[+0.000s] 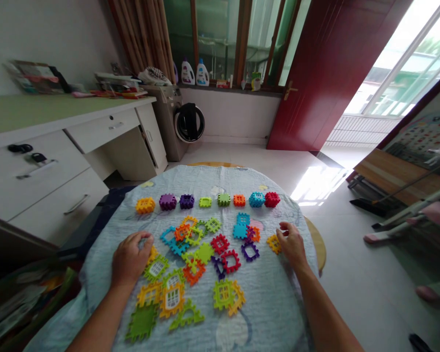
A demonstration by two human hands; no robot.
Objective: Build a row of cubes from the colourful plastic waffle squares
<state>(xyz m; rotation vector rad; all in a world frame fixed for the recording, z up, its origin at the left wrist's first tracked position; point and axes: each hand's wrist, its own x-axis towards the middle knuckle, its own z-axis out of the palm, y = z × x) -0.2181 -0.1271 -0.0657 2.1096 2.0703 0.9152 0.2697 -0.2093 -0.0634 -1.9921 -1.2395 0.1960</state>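
My left hand (131, 256) rests on the cloth at the left, fingers loosely bent, beside a yellow notched building piece (152, 254) partly hidden by it. My right hand (292, 243) is at the right with fingers curved and apart, next to another yellow notched piece (274, 244). Flat notched pieces lie between the hands, among them a red frame (231, 261), a purple frame (250, 251), a blue square (240, 231) and a green panel (142, 321). Behind them runs a row of blocks and stacks, including a purple one (167, 201) and a red one (272, 199).
A pale blue patterned cloth (271, 303) covers the round table. Beyond it stand a washing machine (172, 122) with its door open, a white desk (40, 171) and a red door (315, 73). Folding furniture (421, 195) is at the right.
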